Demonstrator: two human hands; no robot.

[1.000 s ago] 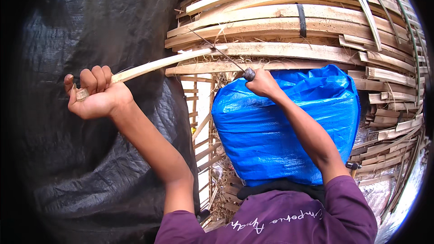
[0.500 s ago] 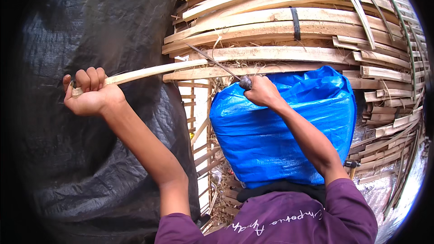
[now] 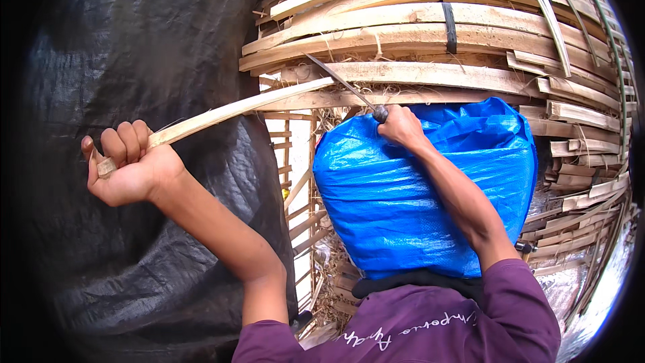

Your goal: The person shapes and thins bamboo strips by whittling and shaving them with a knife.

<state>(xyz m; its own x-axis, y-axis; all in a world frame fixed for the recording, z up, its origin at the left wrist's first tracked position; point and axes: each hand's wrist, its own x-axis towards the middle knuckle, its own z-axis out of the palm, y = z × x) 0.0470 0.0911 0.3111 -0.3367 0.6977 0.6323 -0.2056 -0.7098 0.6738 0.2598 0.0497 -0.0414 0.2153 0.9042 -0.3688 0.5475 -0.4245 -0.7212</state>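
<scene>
Gripping one end of a pale bamboo strip (image 3: 228, 111), the left hand (image 3: 127, 169) has its fingers (image 3: 124, 142) curled tight around it, out before a black tarp (image 3: 134, 60). The strip slants up to the stacked slats (image 3: 430, 20), where a thin blade (image 3: 339, 83) crosses its far end. The right hand (image 3: 402, 126) is fisted around the blade's handle, above a blue sack (image 3: 430, 188).

The right hand (image 3: 402, 126) hides the knife (image 3: 344, 85) handle.
</scene>
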